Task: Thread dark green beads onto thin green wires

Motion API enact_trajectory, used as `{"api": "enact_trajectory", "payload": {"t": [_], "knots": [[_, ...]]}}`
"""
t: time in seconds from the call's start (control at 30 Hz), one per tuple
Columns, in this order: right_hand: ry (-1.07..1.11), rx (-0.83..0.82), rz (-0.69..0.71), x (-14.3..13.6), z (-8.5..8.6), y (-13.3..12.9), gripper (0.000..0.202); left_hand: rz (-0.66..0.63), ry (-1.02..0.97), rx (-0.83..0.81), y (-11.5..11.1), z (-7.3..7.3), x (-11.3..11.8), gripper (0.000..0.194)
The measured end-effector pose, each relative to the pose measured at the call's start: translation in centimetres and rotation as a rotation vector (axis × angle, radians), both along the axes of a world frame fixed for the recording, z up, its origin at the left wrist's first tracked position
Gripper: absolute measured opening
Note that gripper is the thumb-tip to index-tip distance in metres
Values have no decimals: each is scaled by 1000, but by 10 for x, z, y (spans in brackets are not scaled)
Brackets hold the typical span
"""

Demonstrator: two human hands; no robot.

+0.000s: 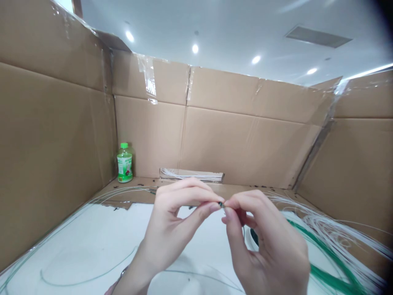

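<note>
Above the white work surface (116, 233), my left hand (175, 225) pinches a small dark-green piece (221, 204) between thumb and forefinger. Meeting it from the other side, my right hand (270, 241) is closed in a pinch at the same piece, its fingertips almost touching those of the left. The piece is too small to tell its kind. A thin dark strand (244, 232) hangs by my right fingers. Partly hidden behind that hand is a dark rounded thing (254, 237).
Cardboard walls (224, 135) enclose the surface. At the back left corner stands a green-capped bottle (124, 164). A shallow cardboard tray (196, 176) holds white strands. Green strands (331, 276) and loose white strands (325, 229) lie at right; a thin green strand (89, 280) curves at left.
</note>
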State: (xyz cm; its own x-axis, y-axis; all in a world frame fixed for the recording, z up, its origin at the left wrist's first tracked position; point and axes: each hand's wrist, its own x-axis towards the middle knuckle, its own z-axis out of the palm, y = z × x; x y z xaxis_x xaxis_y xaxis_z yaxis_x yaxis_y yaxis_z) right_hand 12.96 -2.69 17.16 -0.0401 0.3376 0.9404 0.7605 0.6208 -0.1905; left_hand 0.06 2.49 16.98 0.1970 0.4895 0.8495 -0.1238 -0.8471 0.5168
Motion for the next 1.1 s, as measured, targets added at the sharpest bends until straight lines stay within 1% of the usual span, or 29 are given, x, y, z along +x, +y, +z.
{"api": "enact_trajectory", "payload": {"t": [0.1,0.2,0.3,0.43,0.53,0.63,0.77,0.83,0.9,1.0,1.1], "knots": [[12,4,-37,-1,0,-1,13,31,22,33,0,0,-1,15],[-11,6,-29,1,0,-1,14,62,41,61,-1,0,-1,14],[33,26,35,3,-1,0,17,75,42,61,-2,1,-1,13],[192,33,139,4,-4,4,21,104,1,58,0,-1,1,15],[267,28,179,5,-5,7,20,94,5,41,2,-1,1,15],[268,8,200,9,-6,10,20,81,24,24,2,-1,1,14],[245,-167,243,13,-5,12,19,100,25,17,3,-1,2,12],[262,-255,280,14,-4,15,15,131,22,34,5,-2,4,10],[304,-299,303,14,-4,18,11,172,27,64,7,-3,7,8],[357,-347,286,14,-3,21,5,204,28,94,12,-5,11,7],[370,-408,240,16,-1,19,6,195,52,73,15,-7,16,9]]}}
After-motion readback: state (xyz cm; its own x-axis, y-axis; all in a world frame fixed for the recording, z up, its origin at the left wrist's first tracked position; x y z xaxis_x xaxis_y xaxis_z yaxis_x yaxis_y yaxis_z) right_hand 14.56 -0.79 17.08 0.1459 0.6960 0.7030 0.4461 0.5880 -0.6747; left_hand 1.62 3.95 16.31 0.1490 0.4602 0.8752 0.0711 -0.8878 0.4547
